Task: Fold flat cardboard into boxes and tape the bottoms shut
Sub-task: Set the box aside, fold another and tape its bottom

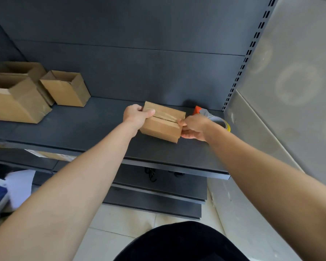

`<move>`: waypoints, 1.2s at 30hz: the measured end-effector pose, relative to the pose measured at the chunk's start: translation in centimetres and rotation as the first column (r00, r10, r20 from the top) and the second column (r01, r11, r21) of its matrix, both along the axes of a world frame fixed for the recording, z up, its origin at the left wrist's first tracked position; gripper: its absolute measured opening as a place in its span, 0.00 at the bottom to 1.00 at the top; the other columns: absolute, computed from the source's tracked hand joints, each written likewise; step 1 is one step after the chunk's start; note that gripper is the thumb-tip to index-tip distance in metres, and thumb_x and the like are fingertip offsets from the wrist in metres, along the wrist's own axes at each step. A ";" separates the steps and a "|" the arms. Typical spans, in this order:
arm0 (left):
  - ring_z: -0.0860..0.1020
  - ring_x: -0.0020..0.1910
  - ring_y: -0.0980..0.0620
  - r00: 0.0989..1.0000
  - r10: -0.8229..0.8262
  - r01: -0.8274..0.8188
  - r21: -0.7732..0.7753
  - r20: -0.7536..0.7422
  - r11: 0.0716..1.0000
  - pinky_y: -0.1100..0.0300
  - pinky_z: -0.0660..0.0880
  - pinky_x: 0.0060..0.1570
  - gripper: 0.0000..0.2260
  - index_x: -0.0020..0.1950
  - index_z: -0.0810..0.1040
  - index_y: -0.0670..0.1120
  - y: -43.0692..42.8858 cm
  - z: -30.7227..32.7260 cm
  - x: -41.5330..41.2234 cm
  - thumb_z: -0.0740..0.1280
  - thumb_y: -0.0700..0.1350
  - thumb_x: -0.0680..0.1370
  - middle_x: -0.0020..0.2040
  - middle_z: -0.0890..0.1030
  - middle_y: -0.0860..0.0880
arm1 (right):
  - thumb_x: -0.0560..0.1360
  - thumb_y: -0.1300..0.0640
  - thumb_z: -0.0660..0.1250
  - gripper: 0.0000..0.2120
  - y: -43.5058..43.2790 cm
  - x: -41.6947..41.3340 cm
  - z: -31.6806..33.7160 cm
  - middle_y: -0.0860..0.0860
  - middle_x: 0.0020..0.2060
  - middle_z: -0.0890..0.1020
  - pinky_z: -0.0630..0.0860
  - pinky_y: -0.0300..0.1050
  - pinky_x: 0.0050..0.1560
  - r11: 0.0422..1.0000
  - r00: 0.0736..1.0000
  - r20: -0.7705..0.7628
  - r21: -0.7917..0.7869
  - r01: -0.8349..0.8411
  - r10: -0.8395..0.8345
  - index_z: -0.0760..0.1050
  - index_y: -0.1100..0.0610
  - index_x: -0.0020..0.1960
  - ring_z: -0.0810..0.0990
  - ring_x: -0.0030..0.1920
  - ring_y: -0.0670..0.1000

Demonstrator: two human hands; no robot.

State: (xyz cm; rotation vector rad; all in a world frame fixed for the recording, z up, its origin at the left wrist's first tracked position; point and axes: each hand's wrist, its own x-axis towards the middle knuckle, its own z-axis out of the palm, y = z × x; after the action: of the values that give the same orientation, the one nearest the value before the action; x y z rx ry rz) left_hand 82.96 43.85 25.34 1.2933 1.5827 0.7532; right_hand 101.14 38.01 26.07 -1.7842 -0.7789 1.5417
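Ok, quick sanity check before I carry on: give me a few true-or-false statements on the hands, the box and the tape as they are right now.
1. The left hand and the right hand both hold the small cardboard box. True.
2. Clear tape lies along the box's centre seam. True.
3. The tape dispenser is in the right hand. False: it lies on the shelf behind that hand.
4. The three boxes at the shelf's left end are closed on top. False: their tops are open.
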 end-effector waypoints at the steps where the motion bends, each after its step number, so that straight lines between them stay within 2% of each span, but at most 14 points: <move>1: 0.76 0.52 0.51 1.000 0.009 -0.009 0.021 0.030 1.000 0.60 0.70 0.50 0.15 0.59 0.75 0.43 -0.1 0.1 -0.5 0.72 0.44 0.75 0.55 0.78 0.50 | 0.79 0.57 0.64 0.09 0.1 -0.4 0.4 0.55 0.50 0.82 0.77 0.43 0.46 1.000 0.998 -0.064 0.020 0.004 -0.002 0.75 0.61 0.57 0.81 0.49 0.52; 4: 0.77 0.56 0.52 0.988 0.013 -0.020 0.040 0.151 0.999 0.59 0.72 0.56 0.14 0.59 0.73 0.46 0.1 -0.7 -2.3 0.70 0.38 0.75 0.59 0.79 0.50 | 0.77 0.43 0.64 0.19 0.6 -1.0 0.9 0.52 0.46 0.83 0.76 0.42 0.48 0.997 0.971 -0.236 0.062 0.051 -0.035 0.75 0.59 0.55 0.81 0.49 0.51; 6: 0.76 0.57 0.53 0.968 0.021 -0.024 0.011 0.248 1.000 0.57 0.72 0.58 0.13 0.56 0.73 0.47 -0.2 -1.3 -3.0 0.71 0.44 0.75 0.58 0.79 0.50 | 0.78 0.43 0.63 0.19 1.1 -1.3 0.1 0.52 0.49 0.83 0.76 0.43 0.51 0.992 0.971 -0.224 0.075 0.099 -0.080 0.76 0.59 0.56 0.82 0.50 0.51; 8: 0.75 0.56 0.54 0.960 0.058 -0.050 -0.036 0.275 0.998 0.57 0.68 0.58 0.15 0.54 0.73 0.47 -0.5 -2.0 -3.4 0.71 0.52 0.74 0.57 0.77 0.52 | 0.78 0.54 0.66 0.15 1.7 -1.6 -1.3 0.52 0.55 0.82 0.74 0.44 0.59 0.991 0.988 -0.112 0.074 0.111 -0.102 0.75 0.60 0.61 0.80 0.55 0.51; 9: 0.74 0.56 0.53 0.966 0.076 -0.070 -0.033 0.248 0.997 0.57 0.67 0.57 0.14 0.56 0.73 0.47 -0.6 -2.4 -3.5 0.70 0.50 0.75 0.57 0.77 0.51 | 0.77 0.62 0.66 0.14 1.7 -1.8 -1.8 0.52 0.56 0.81 0.75 0.43 0.58 0.994 0.996 -0.046 0.067 0.083 -0.080 0.75 0.60 0.62 0.79 0.55 0.51; 11: 0.75 0.56 0.52 0.980 0.071 -0.068 -0.023 0.186 0.997 0.59 0.67 0.55 0.19 0.66 0.70 0.45 -0.6 -3.3 -4.0 0.68 0.37 0.76 0.56 0.77 0.49 | 0.71 0.74 0.59 0.22 1.6 -2.2 -2.6 0.54 0.55 0.80 0.75 0.41 0.51 0.999 0.998 0.062 0.035 0.025 -0.028 0.76 0.58 0.60 0.78 0.56 0.54; 13: 0.76 0.55 0.50 0.992 0.030 -0.027 -0.031 0.119 0.999 0.59 0.70 0.52 0.26 0.70 0.68 0.45 -0.5 -4.2 -4.4 0.65 0.29 0.75 0.56 0.78 0.47 | 0.68 0.77 0.55 0.28 1.4 -2.3 -3.0 0.58 0.63 0.78 0.73 0.48 0.63 1.000 0.995 0.098 -0.006 -0.017 0.017 0.75 0.56 0.62 0.73 0.66 0.57; 15: 0.77 0.53 0.49 0.998 -0.001 0.002 -0.020 0.060 1.000 0.59 0.72 0.50 0.24 0.67 0.72 0.45 -0.5 -5.1 -4.7 0.64 0.27 0.73 0.52 0.79 0.48 | 0.71 0.77 0.54 0.27 0.9 -2.2 -3.0 0.56 0.67 0.74 0.66 0.47 0.69 0.998 0.995 0.098 -0.059 -0.027 0.032 0.75 0.57 0.64 0.68 0.71 0.56; 19: 0.75 0.49 0.50 0.998 -0.060 0.059 -0.020 -0.036 0.998 0.63 0.72 0.41 0.17 0.59 0.73 0.43 -0.2 -6.2 -4.8 0.68 0.30 0.73 0.49 0.77 0.48 | 0.76 0.73 0.53 0.16 0.5 -2.4 -3.6 0.57 0.62 0.77 0.72 0.49 0.64 0.985 0.986 -0.073 -0.094 0.145 -0.152 0.73 0.64 0.57 0.76 0.60 0.55; 22: 0.75 0.48 0.50 0.996 -0.076 0.074 -0.024 -0.047 0.997 0.62 0.73 0.43 0.15 0.55 0.72 0.45 0.8 -6.7 -4.9 0.67 0.30 0.73 0.46 0.76 0.50 | 0.80 0.63 0.53 0.12 1.0 -2.6 -3.4 0.60 0.61 0.77 0.72 0.54 0.62 0.951 0.922 -0.232 -0.103 0.292 -0.309 0.71 0.64 0.58 0.77 0.56 0.60; 25: 0.76 0.49 0.49 0.998 -0.067 0.066 -0.041 -0.018 0.997 0.57 0.77 0.50 0.14 0.54 0.73 0.45 2.1 -6.8 -5.2 0.64 0.30 0.73 0.45 0.76 0.50 | 0.82 0.48 0.55 0.23 2.1 -3.1 -3.2 0.62 0.63 0.75 0.70 0.55 0.66 0.943 0.893 -0.304 -0.108 0.315 -0.333 0.67 0.64 0.68 0.75 0.61 0.62; 28: 0.77 0.54 0.47 0.996 -0.040 0.044 -0.043 0.075 0.998 0.50 0.76 0.59 0.13 0.55 0.73 0.47 3.6 -6.6 -5.9 0.61 0.32 0.75 0.50 0.77 0.49 | 0.80 0.40 0.54 0.31 3.4 -4.4 -2.8 0.61 0.67 0.73 0.68 0.55 0.69 0.945 0.885 -0.336 -0.078 0.317 -0.324 0.65 0.64 0.71 0.73 0.66 0.61; 33: 0.76 0.53 0.50 0.965 0.068 -0.055 -0.058 0.252 0.997 0.51 0.75 0.60 0.11 0.56 0.75 0.47 6.2 -5.2 -8.0 0.59 0.37 0.78 0.51 0.78 0.51 | 0.81 0.40 0.52 0.27 6.7 -7.4 -1.6 0.57 0.51 0.80 0.76 0.46 0.48 0.946 0.890 -0.337 -0.005 0.325 -0.307 0.71 0.62 0.64 0.80 0.46 0.54; 36: 0.76 0.59 0.48 0.903 0.188 -0.159 -0.105 0.387 0.982 0.53 0.77 0.55 0.10 0.58 0.75 0.45 7.5 -4.3 -9.7 0.58 0.42 0.80 0.58 0.77 0.44 | 0.81 0.39 0.52 0.28 8.5 -9.3 -0.9 0.56 0.51 0.81 0.76 0.44 0.42 0.952 0.890 -0.361 0.020 0.306 -0.278 0.71 0.62 0.63 0.81 0.48 0.53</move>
State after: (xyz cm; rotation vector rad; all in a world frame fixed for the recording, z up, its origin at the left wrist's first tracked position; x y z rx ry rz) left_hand 73.28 51.37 20.99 0.8849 1.3878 0.9919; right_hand 91.83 46.55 25.13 -1.4317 -0.3665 1.5434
